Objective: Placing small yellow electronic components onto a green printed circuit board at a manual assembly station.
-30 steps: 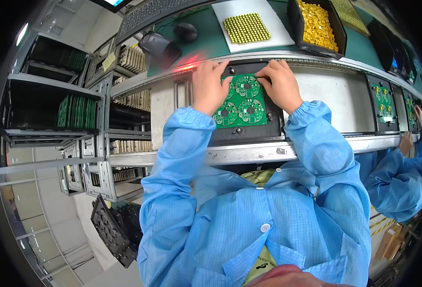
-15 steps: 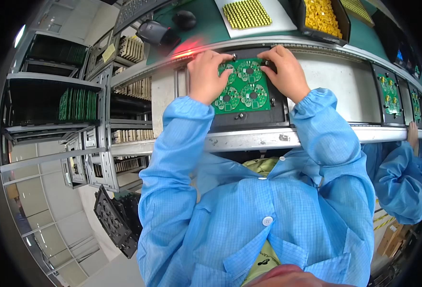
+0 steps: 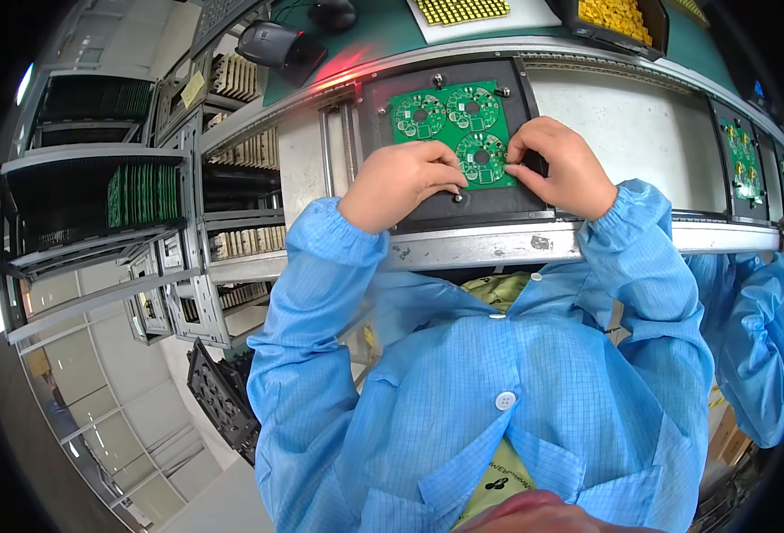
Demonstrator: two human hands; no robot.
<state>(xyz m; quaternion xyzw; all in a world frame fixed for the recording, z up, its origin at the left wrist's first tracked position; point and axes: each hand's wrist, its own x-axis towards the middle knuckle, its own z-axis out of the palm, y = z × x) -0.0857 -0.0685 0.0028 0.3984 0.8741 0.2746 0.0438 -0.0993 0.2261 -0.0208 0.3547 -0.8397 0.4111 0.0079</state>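
A green circuit board [image 3: 450,124] with round component patterns lies in a black fixture [image 3: 521,107] on the rail. Small metal knobs, among them a top knob [image 3: 439,80] and an upper right knob [image 3: 503,91], sit around its edges. My left hand [image 3: 401,182] covers the board's lower left corner, its fingertips pinched at the bottom knob [image 3: 458,196]. At the lower right edge, my right hand [image 3: 565,164] has thumb and forefinger closed together; what lies between them is hidden.
Metal rails [image 3: 481,244] run across in front of me. Behind are a black scanner [image 3: 277,46], a yellow-studded sheet [image 3: 463,11] and a bin of yellow parts [image 3: 618,19]. More boards [image 3: 743,164] stand at right beside a co-worker's sleeve [image 3: 752,329]. A board rack [image 3: 143,197] is at left.
Both hands have moved from the board's upper edge down to its lower edge and lower right side. The top knobs are now uncovered. My view has shifted slightly.
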